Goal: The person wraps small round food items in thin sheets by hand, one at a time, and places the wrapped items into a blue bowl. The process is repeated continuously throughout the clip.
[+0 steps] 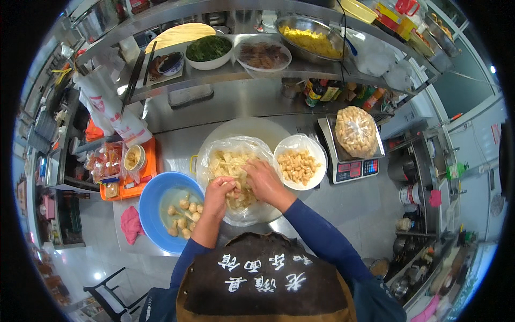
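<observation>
My left hand (219,198) is closed over the near left of a clear plastic bag (203,161) full of pale garlic skins (225,161). A small pale piece of garlic (234,191) shows at its fingertips. Close beside it, my right hand (264,182) is bent with fingertips pointing down over the skins; whether it grips anything is hidden. Right of the bag, a white bowl (299,186) contains peeled garlic cloves (297,165). To the left, whole garlic bulbs (182,222) sit in shallow water in a blue plastic basin (151,209).
A tied bag of cloves (356,131) rests on a digital scale (354,171) at the right. An orange tray (151,161) and a pink cloth (130,225) lie left. Bowls of food line the steel shelf (241,74) beyond. Sauce bottles (316,93) stand beneath it.
</observation>
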Available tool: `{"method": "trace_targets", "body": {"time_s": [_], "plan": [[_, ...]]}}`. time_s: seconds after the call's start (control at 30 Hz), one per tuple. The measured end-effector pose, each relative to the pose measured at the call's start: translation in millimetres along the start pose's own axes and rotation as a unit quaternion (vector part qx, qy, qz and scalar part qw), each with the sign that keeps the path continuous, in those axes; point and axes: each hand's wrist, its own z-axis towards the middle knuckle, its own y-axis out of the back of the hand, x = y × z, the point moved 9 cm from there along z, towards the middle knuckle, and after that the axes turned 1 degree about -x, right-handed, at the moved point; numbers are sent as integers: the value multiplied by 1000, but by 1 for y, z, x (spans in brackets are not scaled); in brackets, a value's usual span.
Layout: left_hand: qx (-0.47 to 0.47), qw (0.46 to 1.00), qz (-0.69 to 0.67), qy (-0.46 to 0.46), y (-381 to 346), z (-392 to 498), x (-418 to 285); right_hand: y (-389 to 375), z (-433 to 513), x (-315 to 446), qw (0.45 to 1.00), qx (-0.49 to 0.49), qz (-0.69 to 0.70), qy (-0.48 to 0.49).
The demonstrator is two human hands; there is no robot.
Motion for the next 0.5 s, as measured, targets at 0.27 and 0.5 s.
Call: {"method": "trace_targets", "body": {"time_s": [0.27,0.5], "plan": [[2,1000,-10,-10,2,0,5,-23,-25,1,958,20,227,-172],[45,988,145,-19,-3,-4,-12,-22,-27,-4,926,65,320,-191]]}}
